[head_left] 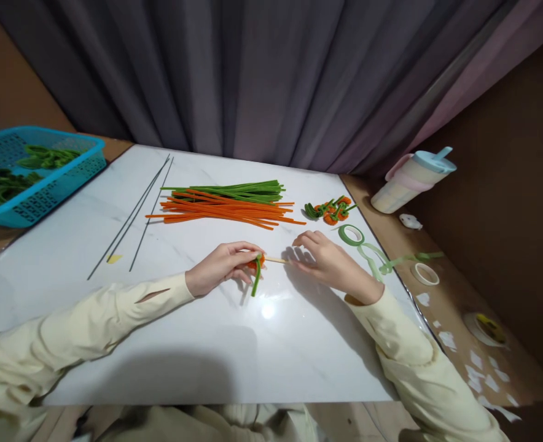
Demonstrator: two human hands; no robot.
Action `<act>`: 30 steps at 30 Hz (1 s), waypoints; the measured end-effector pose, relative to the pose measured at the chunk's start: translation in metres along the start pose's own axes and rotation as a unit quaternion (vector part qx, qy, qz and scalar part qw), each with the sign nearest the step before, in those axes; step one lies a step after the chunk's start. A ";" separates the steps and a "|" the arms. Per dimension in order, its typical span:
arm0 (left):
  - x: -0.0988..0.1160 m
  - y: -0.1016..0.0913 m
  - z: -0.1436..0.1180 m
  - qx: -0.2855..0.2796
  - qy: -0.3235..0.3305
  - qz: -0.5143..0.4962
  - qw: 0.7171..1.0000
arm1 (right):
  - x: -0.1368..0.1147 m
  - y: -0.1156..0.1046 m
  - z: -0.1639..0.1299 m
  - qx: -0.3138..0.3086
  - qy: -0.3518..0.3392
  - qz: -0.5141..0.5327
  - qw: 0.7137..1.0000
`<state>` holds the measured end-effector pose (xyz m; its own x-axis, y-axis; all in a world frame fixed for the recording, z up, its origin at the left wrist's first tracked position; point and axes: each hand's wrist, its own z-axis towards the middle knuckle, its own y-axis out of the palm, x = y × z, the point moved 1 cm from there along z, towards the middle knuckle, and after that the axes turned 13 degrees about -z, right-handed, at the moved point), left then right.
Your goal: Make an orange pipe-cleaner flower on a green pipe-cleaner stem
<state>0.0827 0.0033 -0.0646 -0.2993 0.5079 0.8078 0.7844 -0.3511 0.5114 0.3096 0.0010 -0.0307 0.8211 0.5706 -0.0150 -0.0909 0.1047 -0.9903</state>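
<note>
Left hand (220, 267) pinches fuzzy orange-green coil (257, 265) | right hand (324, 261) grips thin wooden stick (277, 260)

Two hands work over the worktop (207, 344): the left hand (218, 267) and the right hand (329, 261). One wooden stick (277, 260) lies between them. Three thin dark wires (136, 212) lie side by side. There is one bundle of green pipe cleaners (234, 190), one bundle of orange ones (225, 212), two tape rolls (351, 234) (425, 274), one blue basket (41, 184) and one lidded cup (412, 180).
</note>
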 end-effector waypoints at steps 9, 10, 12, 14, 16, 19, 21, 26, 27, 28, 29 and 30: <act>0.012 0.011 -0.010 0.087 0.156 0.029 0.984 | -0.032 0.027 0.011 -0.093 0.048 -0.015 0.994; 0.014 0.011 -0.011 0.093 0.184 0.036 0.978 | -0.031 0.025 0.011 -0.089 0.052 0.001 0.995; 0.020 0.012 -0.013 0.102 0.245 0.055 0.963 | -0.028 0.016 0.011 -0.073 0.056 0.028 0.995; 0.029 0.012 -0.013 0.103 0.310 0.078 0.942 | -0.027 0.001 0.012 -0.045 0.066 0.097 0.992; 0.040 0.013 -0.014 0.105 0.376 0.094 0.916 | -0.032 -0.017 0.011 -0.025 0.094 0.287 0.953; 0.057 0.014 -0.018 0.115 0.463 0.111 0.872 | -0.055 -0.036 0.010 -0.044 0.150 0.606 0.780; 0.064 0.016 -0.022 0.121 0.498 0.123 0.850 | -0.074 -0.042 0.011 -0.051 0.165 0.696 0.697; 0.066 0.015 -0.026 0.130 0.511 0.130 0.840 | -0.113 -0.047 0.026 -0.049 0.147 0.791 0.592; 0.065 0.015 -0.026 0.130 0.509 0.124 0.842 | -0.117 -0.047 0.030 -0.045 0.147 0.800 0.580; 0.064 0.014 -0.025 0.128 0.505 0.119 0.845 | -0.121 -0.047 0.033 -0.039 0.149 0.807 0.570; 0.063 0.014 -0.024 0.126 0.502 0.115 0.848 | -0.124 -0.047 0.037 -0.032 0.152 0.811 0.564; 0.062 0.014 -0.023 0.127 0.499 0.114 0.850 | -0.127 -0.047 0.040 -0.025 0.154 0.815 0.558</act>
<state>0.0626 0.0113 -0.0005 -0.3354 -0.5148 0.7890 0.9380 -0.1048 0.3303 0.1877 -0.0439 0.0237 -0.2704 -0.2930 -0.9171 -0.8496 -0.3754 0.3704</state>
